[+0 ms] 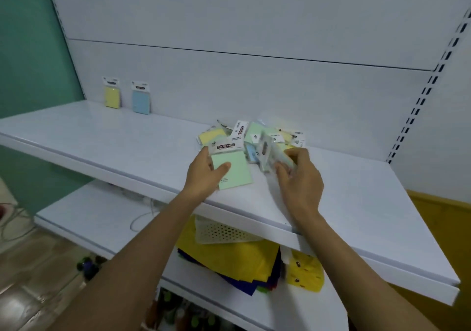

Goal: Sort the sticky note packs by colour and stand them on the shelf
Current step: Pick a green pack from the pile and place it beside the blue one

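Your left hand (204, 171): grip pinching green pack (233, 170), face up to read colour. Your right hand (300, 177): grip clamped on blurred pack (274, 155). Yellow pack (112, 96), blue pack (141, 100): standing, likely row-starters.

Left hand (204, 176) grips a green pack (235, 171); right hand (302, 181) pinches a blurred pack (276, 156).
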The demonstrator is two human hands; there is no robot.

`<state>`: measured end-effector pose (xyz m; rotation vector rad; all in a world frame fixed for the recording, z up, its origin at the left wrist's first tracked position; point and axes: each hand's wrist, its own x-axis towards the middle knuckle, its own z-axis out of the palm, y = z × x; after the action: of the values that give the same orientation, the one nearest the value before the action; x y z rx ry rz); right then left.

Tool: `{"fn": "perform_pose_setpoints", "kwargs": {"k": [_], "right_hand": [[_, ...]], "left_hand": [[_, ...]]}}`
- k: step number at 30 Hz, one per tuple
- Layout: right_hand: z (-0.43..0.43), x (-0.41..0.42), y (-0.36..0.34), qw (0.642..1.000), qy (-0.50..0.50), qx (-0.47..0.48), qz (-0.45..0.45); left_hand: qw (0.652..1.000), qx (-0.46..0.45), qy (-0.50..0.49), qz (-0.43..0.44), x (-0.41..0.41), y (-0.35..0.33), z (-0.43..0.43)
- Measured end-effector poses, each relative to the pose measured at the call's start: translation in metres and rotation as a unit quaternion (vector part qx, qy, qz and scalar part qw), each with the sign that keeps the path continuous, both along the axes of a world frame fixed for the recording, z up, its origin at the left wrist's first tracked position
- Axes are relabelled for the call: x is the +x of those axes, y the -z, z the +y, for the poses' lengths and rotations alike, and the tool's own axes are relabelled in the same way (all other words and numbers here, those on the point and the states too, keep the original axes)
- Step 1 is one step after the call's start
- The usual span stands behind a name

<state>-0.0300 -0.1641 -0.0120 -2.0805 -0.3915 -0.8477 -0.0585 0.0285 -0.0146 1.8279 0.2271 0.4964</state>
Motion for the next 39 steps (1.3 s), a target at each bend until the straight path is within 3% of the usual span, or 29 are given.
{"fn": "perform_pose_setpoints", "kwargs": {"k": [2, 4, 5, 11, 17, 21, 24, 28, 31, 32, 34, 36, 38, 39], "right_hand": [[0.015, -0.007, 0.005, 0.969, -0.048, -0.193, -0.149], [0.022, -0.007, 0.011, 0.936, -0.092, -0.301, -0.154], [0.021, -0.004, 0.012, 0.937, -0.095, -0.308, -0.132], [0.019, -0.004, 0.007, 0.951, -0.148, -0.264, -0.056], [0.046, -0.024, -0.014, 0.992, -0.103, -0.065, -0.029], [0.104, -0.057, -0.022, 0.978, -0.164, -0.116, -0.064], [0.144, -0.082, -0.02, 0.959, -0.229, -0.154, -0.058], [0.191, -0.096, -0.027, 0.944, -0.33, -0.022, -0.011], [0.24, -0.105, -0.035, 0.945, -0.326, 0.012, -0.02], [0.256, -0.108, -0.038, 0.944, -0.327, 0.034, 0.02], [0.286, -0.115, -0.048, 0.911, -0.359, 0.078, 0.185], [0.317, -0.121, -0.052, 0.814, -0.445, 0.114, 0.356], [0.348, -0.131, -0.051, 0.726, -0.509, 0.155, 0.436], [0.364, -0.137, -0.051, 0.714, -0.519, 0.163, 0.441]], "left_hand": [[1.0, 0.007, -0.009, -0.004, 0.0, -0.001, 0.0], [1.0, -0.009, -0.005, -0.004, 0.001, -0.001, 0.0], [1.0, -0.027, 0.003, -0.004, 0.001, -0.001, 0.0], [0.979, -0.204, 0.018, 0.002, -0.011, -0.017, 0.0], [0.96, -0.281, -0.001, 0.01, -0.042, -0.019, 0.012], [0.928, -0.369, 0.025, -0.042, -0.068, -0.034, 0.032], [0.946, -0.314, 0.013, -0.076, -0.095, -0.042, 0.064], [0.958, -0.273, -0.028, -0.086, -0.133, -0.046, 0.117], [0.956, -0.272, -0.052, -0.094, -0.16, -0.047, 0.161], [0.955, -0.271, -0.058, -0.103, -0.168, -0.047, 0.178], [0.955, -0.258, -0.078, -0.127, -0.182, -0.048, 0.211], [0.951, -0.247, -0.1, -0.156, -0.195, -0.047, 0.244], [0.952, -0.232, -0.103, -0.17, -0.205, -0.046, 0.276], [0.956, -0.218, -0.102, -0.171, -0.21, -0.045, 0.289]]}}
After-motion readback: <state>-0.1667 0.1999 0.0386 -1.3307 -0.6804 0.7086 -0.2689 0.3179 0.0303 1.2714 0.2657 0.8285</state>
